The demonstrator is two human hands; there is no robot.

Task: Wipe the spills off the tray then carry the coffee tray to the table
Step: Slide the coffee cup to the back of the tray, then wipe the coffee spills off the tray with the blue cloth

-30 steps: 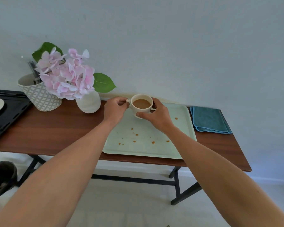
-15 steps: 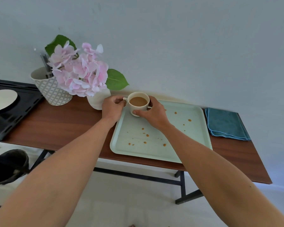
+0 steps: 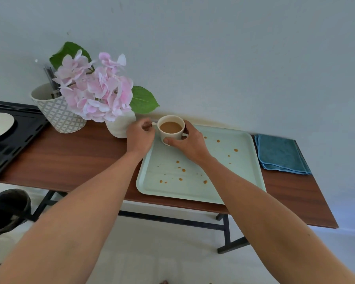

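A pale green tray (image 3: 242, 181) lies on a wooden console table (image 3: 70, 160), dotted with several brown coffee spills (image 3: 183, 170). At the tray's far left corner is a cream cup of coffee (image 3: 171, 128). My left hand (image 3: 140, 136) pinches the cup's handle on its left side. My right hand (image 3: 188, 142) wraps around the cup's right side and base. I cannot tell whether the cup rests on the tray or hangs just above it. A folded teal cloth (image 3: 280, 153) lies on the table right of the tray.
A white vase of pink flowers (image 3: 120, 126) stands right beside my left hand. Left of it is a patterned pot with utensils (image 3: 58, 113), then a black tray with a pale plate (image 3: 0, 126). A wall runs close behind the table.
The cup and both hands have stayed at the tray's far left corner, shifting slightly toward the vase. My view has swung left, so everything sits further right in the frame.
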